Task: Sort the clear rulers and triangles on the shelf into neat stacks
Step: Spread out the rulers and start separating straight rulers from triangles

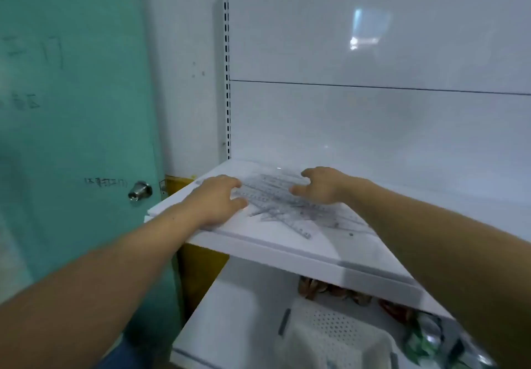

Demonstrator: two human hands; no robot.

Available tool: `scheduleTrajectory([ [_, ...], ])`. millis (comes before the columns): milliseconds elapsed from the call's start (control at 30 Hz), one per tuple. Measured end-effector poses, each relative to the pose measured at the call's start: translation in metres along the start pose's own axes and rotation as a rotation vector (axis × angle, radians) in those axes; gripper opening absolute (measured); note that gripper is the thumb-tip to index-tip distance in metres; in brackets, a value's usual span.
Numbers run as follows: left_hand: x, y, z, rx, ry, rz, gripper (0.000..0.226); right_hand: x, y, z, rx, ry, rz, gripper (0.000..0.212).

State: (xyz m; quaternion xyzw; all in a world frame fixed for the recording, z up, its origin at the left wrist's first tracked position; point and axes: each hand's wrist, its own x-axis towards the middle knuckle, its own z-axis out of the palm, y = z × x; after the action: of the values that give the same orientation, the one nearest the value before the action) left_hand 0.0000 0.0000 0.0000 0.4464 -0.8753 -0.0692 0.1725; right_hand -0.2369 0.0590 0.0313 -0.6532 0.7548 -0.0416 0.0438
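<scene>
Head view, mid-frame: clear rulers and triangles [283, 205] lie jumbled on the shelf [287, 249]. Flanking the pile, left hand [217, 199] and right hand [323, 186] each show a loosely open grip, holding nothing. Best slide long rulers out first, then square their edges.

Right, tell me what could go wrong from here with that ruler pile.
1. The clear rulers lie crisscrossed between the left hand and right hand; gathering them may snag or scatter some.
2. One ruler points toward the front edge of the shelf and might slide off.
</scene>
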Motion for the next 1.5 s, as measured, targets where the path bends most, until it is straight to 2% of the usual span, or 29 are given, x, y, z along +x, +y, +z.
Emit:
scheduleTrajectory([
  [100, 0.027, -0.011, 0.007, 0.086, -0.042, -0.047, 0.064, 0.025, 0.004, 0.004, -0.051, -0.083, 0.023, 0.079],
  [267, 0.056, -0.027, 0.012, 0.094, -0.186, -0.076, 0.068, 0.046, 0.001, -0.003, -0.037, -0.028, -0.059, 0.051],
  [400, 0.064, -0.036, 0.011, 0.017, -0.145, -0.002, 0.058, 0.054, -0.001, -0.001, 0.015, 0.042, -0.084, 0.034],
  [600, 0.067, -0.050, 0.004, -0.075, -0.149, 0.121, 0.039, 0.056, -0.005, 0.004, -0.001, 0.203, -0.099, 0.023],
  [700, 0.066, -0.052, 0.002, -0.132, -0.129, 0.148, 0.035, 0.054, -0.011, 0.004, -0.071, 0.230, -0.103, 0.029],
  [833, 0.064, -0.058, -0.004, -0.267, -0.066, 0.136, 0.025, 0.049, -0.023, -0.003, -0.077, 0.124, -0.007, 0.058],
  [900, 0.064, -0.066, -0.010, -0.309, -0.040, 0.139, 0.020, 0.046, -0.024, -0.003, -0.079, 0.105, 0.038, 0.065],
  [1033, 0.060, -0.096, -0.020, -0.368, 0.016, 0.181, 0.017, 0.040, -0.023, 0.004, 0.018, 0.117, 0.066, 0.057],
  [1300, 0.061, -0.123, -0.028, -0.494, 0.233, 0.186, 0.023, 0.025, -0.028, 0.010, 0.203, 0.415, 0.144, 0.045],
  [1500, 0.066, -0.090, -0.014, -0.456, 0.187, 0.210, 0.037, -0.002, -0.012, 0.001, 0.182, 0.552, 0.223, 0.050],
])
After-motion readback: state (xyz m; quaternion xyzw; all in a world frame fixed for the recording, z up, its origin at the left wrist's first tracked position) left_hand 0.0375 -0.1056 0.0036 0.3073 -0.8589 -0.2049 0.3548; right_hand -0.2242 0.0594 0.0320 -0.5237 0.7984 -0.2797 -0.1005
